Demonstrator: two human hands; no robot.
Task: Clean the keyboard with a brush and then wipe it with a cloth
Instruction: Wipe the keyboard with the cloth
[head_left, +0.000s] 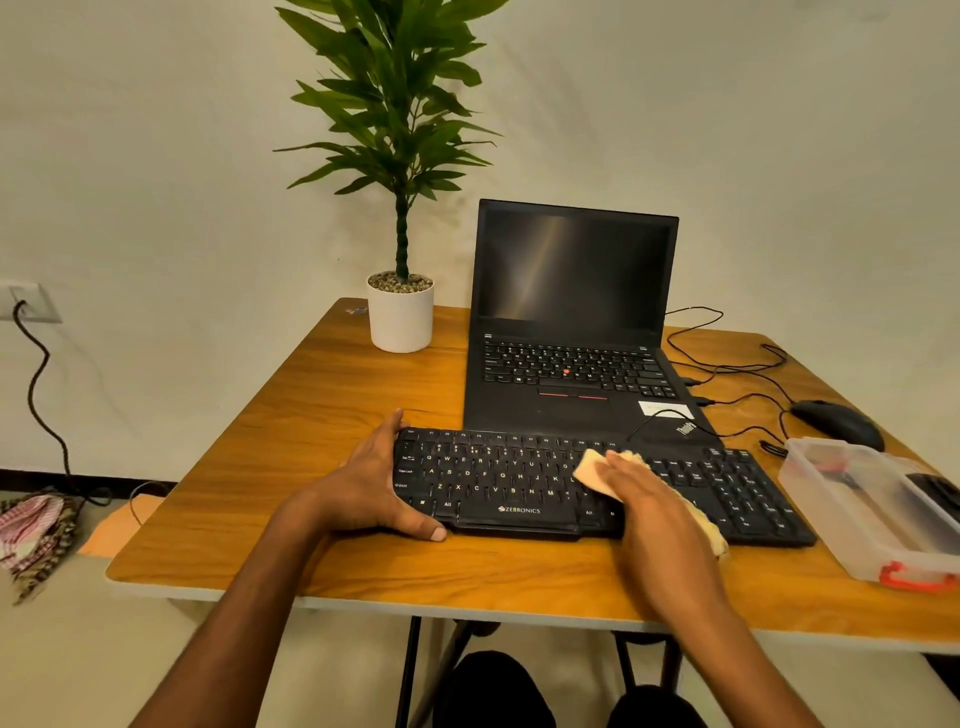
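A black keyboard (498, 480) lies near the front edge of the wooden table (322, 395). My left hand (371, 480) clasps its left end, thumb along the front edge and fingers over the back corner. My right hand (652, 512) lies flat on a pale yellow cloth (589, 470), pressing it onto the keys right of the middle. Part of the cloth sticks out under my wrist. I see no brush lying in the open.
An open black laptop (571, 332) stands right behind the keyboard. A potted plant (400, 312) is at the back left. A black mouse (836, 423) with cables and a clear plastic box (862, 512) with a red clasp sit at the right.
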